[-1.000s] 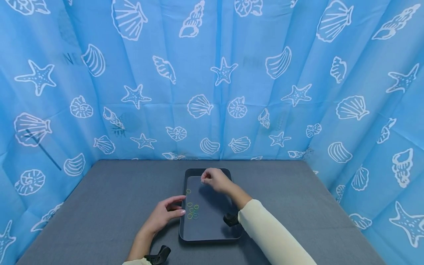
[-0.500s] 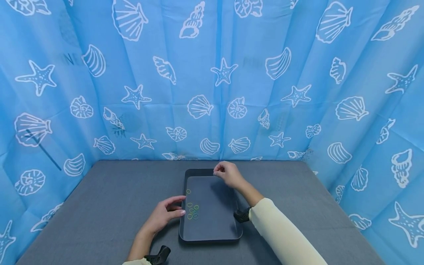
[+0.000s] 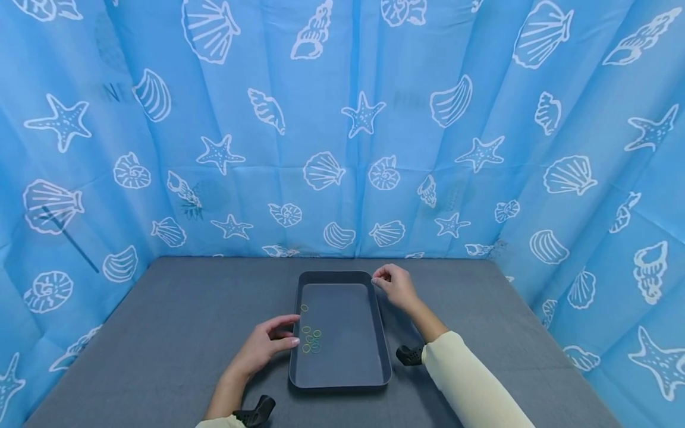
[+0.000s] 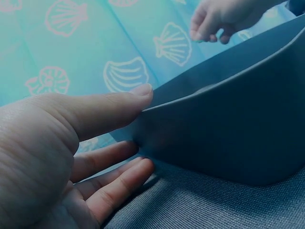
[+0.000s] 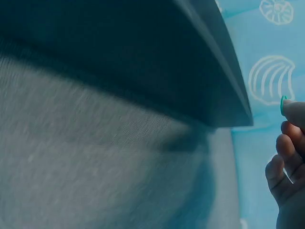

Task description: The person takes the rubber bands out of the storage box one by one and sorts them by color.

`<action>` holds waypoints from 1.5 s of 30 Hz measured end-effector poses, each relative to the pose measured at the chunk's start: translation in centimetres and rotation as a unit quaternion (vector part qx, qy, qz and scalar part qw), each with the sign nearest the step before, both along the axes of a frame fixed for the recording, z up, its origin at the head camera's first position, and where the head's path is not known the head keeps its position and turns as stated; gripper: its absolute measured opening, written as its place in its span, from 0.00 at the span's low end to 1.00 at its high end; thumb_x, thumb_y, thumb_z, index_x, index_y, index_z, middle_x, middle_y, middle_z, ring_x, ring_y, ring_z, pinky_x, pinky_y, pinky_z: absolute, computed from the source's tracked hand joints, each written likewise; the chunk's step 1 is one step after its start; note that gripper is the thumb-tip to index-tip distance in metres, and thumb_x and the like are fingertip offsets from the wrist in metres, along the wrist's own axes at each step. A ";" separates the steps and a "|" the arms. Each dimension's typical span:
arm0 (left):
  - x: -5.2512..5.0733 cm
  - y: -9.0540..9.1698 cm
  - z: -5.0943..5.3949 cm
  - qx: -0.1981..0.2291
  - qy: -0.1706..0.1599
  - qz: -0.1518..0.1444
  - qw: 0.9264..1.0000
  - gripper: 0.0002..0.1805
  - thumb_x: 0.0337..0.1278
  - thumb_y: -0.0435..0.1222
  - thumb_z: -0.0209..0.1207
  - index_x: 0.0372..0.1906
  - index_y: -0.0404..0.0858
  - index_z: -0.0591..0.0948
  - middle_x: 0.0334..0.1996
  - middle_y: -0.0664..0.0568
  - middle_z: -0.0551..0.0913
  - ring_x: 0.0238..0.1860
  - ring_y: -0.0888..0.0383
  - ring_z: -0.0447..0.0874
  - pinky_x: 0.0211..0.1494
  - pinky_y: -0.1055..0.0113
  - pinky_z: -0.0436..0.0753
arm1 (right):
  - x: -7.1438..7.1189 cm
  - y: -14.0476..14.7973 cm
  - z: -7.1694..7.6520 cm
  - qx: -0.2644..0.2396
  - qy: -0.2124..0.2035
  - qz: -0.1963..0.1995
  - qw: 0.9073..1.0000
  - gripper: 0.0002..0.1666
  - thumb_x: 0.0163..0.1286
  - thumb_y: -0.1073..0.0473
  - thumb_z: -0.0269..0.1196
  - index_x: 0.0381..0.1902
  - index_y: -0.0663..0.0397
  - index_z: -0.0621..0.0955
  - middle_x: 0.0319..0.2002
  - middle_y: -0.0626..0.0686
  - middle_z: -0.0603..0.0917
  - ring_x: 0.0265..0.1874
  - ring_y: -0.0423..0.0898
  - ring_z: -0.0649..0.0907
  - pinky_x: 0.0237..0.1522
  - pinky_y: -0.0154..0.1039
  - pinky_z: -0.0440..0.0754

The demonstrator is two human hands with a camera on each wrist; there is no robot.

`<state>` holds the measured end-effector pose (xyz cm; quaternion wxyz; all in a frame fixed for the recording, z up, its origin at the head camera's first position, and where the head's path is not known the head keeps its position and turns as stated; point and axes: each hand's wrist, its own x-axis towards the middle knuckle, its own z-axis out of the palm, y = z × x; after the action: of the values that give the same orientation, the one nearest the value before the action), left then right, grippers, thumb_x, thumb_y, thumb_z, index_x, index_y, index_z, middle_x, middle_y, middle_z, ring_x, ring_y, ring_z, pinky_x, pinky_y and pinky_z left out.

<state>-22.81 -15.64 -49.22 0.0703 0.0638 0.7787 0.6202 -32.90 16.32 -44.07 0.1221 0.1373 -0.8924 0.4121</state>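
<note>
A dark grey rectangular tray (image 3: 342,387) holds several thin yellow, green and teal rubber bands (image 3: 310,340) along its left side. At the tray's left wall, my left hand (image 3: 262,348) rests with fingers extended. The left wrist view shows the thumb (image 4: 114,109) at the rim and other fingertips low by the outer wall. My right hand (image 3: 397,288) is raised just outside the far right corner. Its thumb and index finger pinch a small green rubber band (image 5: 283,104), seen edge-on in the right wrist view; its remaining fingers curl loosely.
Grey cloth covers the table (image 3: 203,309), and its far edge meets a blue curtain (image 3: 342,202) with white shell and starfish prints. The tray's raised walls stand between the two hands. Black wrist mounts (image 3: 409,355) sit on both forearms.
My right hand has moved from above the tray's far middle rightward past its far right corner. The left hand, the tray and the rubber bands in it stay in place.
</note>
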 end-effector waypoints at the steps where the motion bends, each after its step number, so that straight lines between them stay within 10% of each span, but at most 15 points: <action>1: 0.0 0.0 0.0 0.000 0.000 0.000 1.000 0.27 0.57 0.36 0.67 0.63 0.40 0.76 0.61 0.40 0.74 0.51 0.49 0.77 0.50 0.53 0.79 | 0.0 0.3 -0.2 -0.001 0.002 -0.002 1.000 0.03 0.67 0.66 0.64 0.32 0.60 0.81 0.28 0.50 0.78 0.26 0.45 0.74 0.29 0.40 0.73; 23: 0.2 -0.1 0.0 -0.003 -0.002 -0.002 1.000 0.27 0.56 0.38 0.68 0.62 0.41 0.78 0.60 0.43 0.75 0.51 0.50 0.78 0.51 0.56 0.79 | 0.1 3.3 -4.5 0.029 -0.040 -0.069 0.996 0.04 0.64 0.68 0.66 0.29 0.59 0.82 0.26 0.50 0.80 0.25 0.44 0.75 0.32 0.41 0.74; 45: -0.2 -0.2 -0.2 0.010 0.002 -0.008 1.000 0.27 0.57 0.36 0.67 0.63 0.39 0.76 0.61 0.40 0.74 0.50 0.50 0.77 0.49 0.55 0.79 | -0.9 2.9 -4.1 0.085 -0.088 -0.135 0.983 0.05 0.65 0.63 0.66 0.30 0.57 0.81 0.27 0.50 0.81 0.26 0.46 0.76 0.31 0.44 0.73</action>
<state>-22.99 -15.79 -49.40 0.0729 0.0725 0.7721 0.6271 -33.78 19.23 -48.17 0.0852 -0.0114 -0.9417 0.3252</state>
